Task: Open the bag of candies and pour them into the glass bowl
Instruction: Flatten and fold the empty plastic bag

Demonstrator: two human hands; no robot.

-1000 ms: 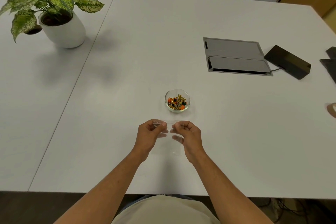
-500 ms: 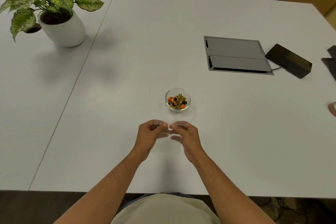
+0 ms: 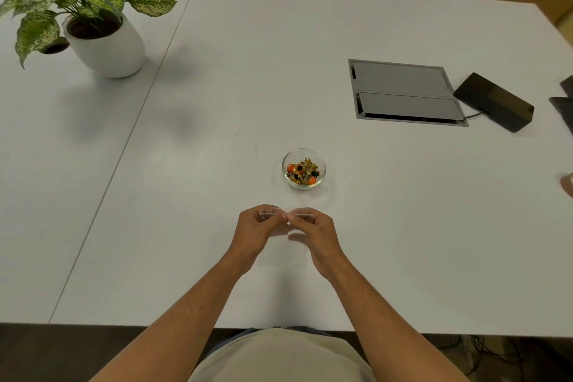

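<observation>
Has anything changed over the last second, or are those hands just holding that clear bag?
Little changed. The left hand and right hand slid closer along the top edge of the clear bag, fingertips now nearly touching. Both keep their grip. The glass bowl of candies, the potted plant and the table stayed put.

A wide white counter (image 3: 217, 102) fills the view, with a thin seam running from its far edge down to its near edge on the left side. Near the far left corner stands a potted plant (image 3: 93, 25) in a round white pot. Around the middle, toward the near edge, sits a small glass bowl (image 3: 304, 168) holding wrapped candies (image 3: 303, 170) in gold, orange and dark colours. Toward the right side a grey hatch (image 3: 406, 92) is set into the surface. Just beside it, nearer the right edge, lies a flat black device (image 3: 494, 101) with a cable.
</observation>
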